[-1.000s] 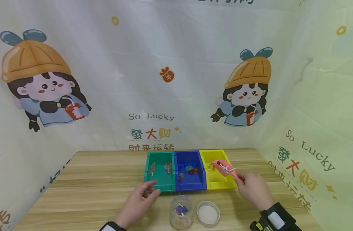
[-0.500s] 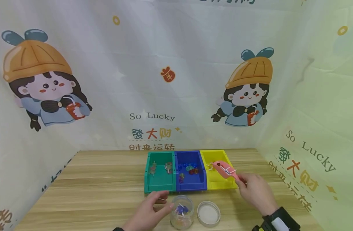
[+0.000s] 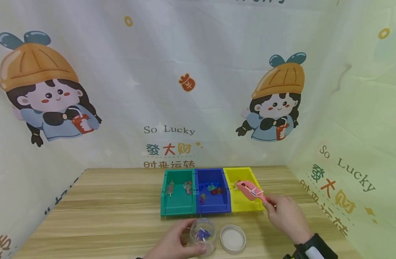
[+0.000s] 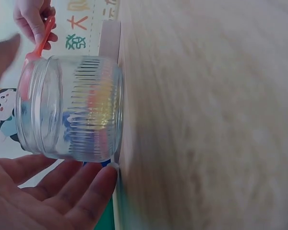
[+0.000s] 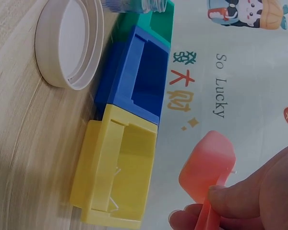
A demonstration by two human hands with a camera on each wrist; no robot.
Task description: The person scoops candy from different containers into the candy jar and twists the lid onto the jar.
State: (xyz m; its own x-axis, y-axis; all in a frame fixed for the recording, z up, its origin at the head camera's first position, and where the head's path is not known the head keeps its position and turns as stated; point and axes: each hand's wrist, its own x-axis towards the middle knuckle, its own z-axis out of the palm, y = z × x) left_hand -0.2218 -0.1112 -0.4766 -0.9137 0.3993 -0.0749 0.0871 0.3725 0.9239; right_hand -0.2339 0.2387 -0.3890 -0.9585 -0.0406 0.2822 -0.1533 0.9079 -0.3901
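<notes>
Scoop (image 5: 209,160): pink, curved, pinched in our right grip (image 3: 286,217)
Jar (image 4: 69,108): clear, ribbed, our left grip (image 3: 176,241) spread around it

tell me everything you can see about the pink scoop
The pink scoop looks like smooth plastic, with a broad rounded bowl narrowing to a slim handle. The right grip holds the handle between thumb and fingers. The bowl is raised over the yellow bin, carrying white sticks and a small dark piece.
</notes>
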